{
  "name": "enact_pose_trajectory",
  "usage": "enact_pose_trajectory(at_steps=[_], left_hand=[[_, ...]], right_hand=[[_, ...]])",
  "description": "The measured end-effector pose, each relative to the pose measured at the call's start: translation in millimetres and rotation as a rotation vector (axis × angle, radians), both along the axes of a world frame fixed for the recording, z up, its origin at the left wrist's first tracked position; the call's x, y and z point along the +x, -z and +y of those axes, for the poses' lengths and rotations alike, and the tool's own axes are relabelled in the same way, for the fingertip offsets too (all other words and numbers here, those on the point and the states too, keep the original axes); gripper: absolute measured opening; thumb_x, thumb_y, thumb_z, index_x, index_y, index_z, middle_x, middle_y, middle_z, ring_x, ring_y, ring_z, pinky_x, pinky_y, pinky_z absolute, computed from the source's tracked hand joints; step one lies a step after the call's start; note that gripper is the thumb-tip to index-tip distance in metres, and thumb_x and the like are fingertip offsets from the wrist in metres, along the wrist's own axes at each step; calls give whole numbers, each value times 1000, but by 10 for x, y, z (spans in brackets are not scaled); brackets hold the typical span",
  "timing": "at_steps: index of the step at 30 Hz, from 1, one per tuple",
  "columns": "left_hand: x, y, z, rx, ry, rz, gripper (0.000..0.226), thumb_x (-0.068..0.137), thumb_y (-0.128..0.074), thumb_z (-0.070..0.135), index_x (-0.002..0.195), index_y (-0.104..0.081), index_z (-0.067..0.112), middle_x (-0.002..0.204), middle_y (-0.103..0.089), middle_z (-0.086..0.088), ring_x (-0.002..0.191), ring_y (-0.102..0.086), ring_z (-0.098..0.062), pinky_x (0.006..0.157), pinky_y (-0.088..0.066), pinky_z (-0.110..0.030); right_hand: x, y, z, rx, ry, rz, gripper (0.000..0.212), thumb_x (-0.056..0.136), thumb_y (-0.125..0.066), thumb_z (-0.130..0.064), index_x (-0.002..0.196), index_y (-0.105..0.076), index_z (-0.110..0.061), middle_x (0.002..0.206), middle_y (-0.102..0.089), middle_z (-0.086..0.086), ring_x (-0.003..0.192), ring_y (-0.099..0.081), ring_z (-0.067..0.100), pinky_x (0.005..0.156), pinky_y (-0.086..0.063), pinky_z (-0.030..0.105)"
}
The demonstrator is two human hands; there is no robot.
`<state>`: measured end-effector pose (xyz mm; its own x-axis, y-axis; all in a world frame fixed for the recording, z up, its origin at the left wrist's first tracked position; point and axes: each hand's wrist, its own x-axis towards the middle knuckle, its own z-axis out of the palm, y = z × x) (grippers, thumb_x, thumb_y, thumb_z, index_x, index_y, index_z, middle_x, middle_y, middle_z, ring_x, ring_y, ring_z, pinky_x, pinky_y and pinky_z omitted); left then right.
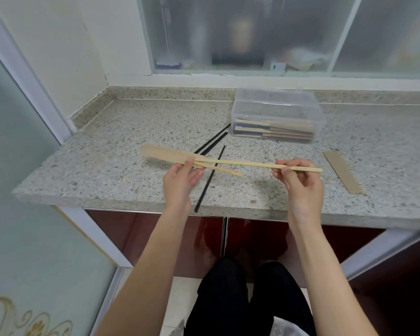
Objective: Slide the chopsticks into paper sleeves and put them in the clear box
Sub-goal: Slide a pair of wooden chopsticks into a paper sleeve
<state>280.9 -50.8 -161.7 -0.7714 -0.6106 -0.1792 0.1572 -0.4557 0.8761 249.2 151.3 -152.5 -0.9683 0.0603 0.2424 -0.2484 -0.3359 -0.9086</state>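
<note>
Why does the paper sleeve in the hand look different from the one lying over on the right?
The sleeve in the left hand is held up off the counter with bamboo chopsticks poking into its open end; the sleeve on the right lies flat on the counter, with nothing in it and nobody touching it. The held one points left-right, the other slants away. Both are plain brown paper strips.

A tan paper sleeve points to 9 o'clock, two bamboo chopsticks partly inside, splayed toward 3. Three black chopsticks lie loose beneath. At 1 o'clock the clear box holds sleeved pairs. A spare sleeve lies flat at 3.
</note>
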Motion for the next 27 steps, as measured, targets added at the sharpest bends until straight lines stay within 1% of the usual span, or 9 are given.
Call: enact_pose_trajectory(at_steps=[4,9,11,14,16,19,22,25,27], left_hand=[[-17,12,44,42,15,0,12,90,-60,16,97,-61,6,92,-68,-7,91,-68,-19,75,-55,-22],[-81,-11,228,68,88,9,13,89,-62,17,96,-63,7,97,-70,-8,91,-69,-17,75,-54,-21],[-122,-27,339,70,60,-2,8,89,-62,17,93,-64,11,90,-71,-3,86,-70,-14,74,-53,-21],[-166,-7,412,100,-20,9,8,89,-62,17,95,-64,11,88,-72,-2,82,-70,-12,74,-54,-21],[-188,19,432,99,-44,7,16,89,-63,18,101,-64,8,93,-71,-6,84,-70,-13,73,-54,-20],[-248,45,544,87,-24,7,27,89,-62,19,111,-62,2,97,-71,-10,87,-70,-16,76,-56,-22],[-341,48,736,61,30,-2,27,90,-60,19,112,-61,3,99,-71,-10,86,-70,-14,73,-55,-20],[-420,33,887,26,71,3,26,92,-58,19,112,-60,3,96,-71,-8,82,-71,-11,71,-55,-18],[-508,1,942,-6,86,9,24,92,-58,19,111,-60,3,94,-71,-6,80,-70,-10,70,-55,-18]], right_hand=[[5,21,81,42,-1,87,20,89,-55,8,85,-58,-11,88,-69,0,83,-67,14,83,-54,27],[23,141,-29,78,-109,-88,10,88,-60,-1,89,-62,-10,95,-71,1,95,-64,15,87,-49,29],[44,155,-79,24,-166,-174,13,92,-57,-7,102,-62,-11,106,-70,2,100,-63,16,90,-49,30],[50,149,29,-50,34,-183,33,97,-50,-16,130,-48,-18,126,-61,-2,114,-58,7,97,-47,27],[45,178,125,140,96,-112,42,100,-43,-19,141,-36,-23,139,-49,-10,125,-45,-2,105,-37,22],[29,241,156,438,-34,-40,58,100,-39,-35,151,-10,-29,156,-20,-16,138,-20,-8,112,-19,20],[-8,267,138,597,-83,52,70,99,-38,-41,149,10,-32,157,2,-20,142,-2,-8,114,-8,21],[-53,266,166,705,-121,106,68,101,-36,-36,149,12,-30,155,7,-23,142,-1,-8,115,-8,19],[-151,267,259,777,-89,135,63,101,-38,-33,152,-1,-25,157,-6,-19,142,-13,-4,113,-15,15]])
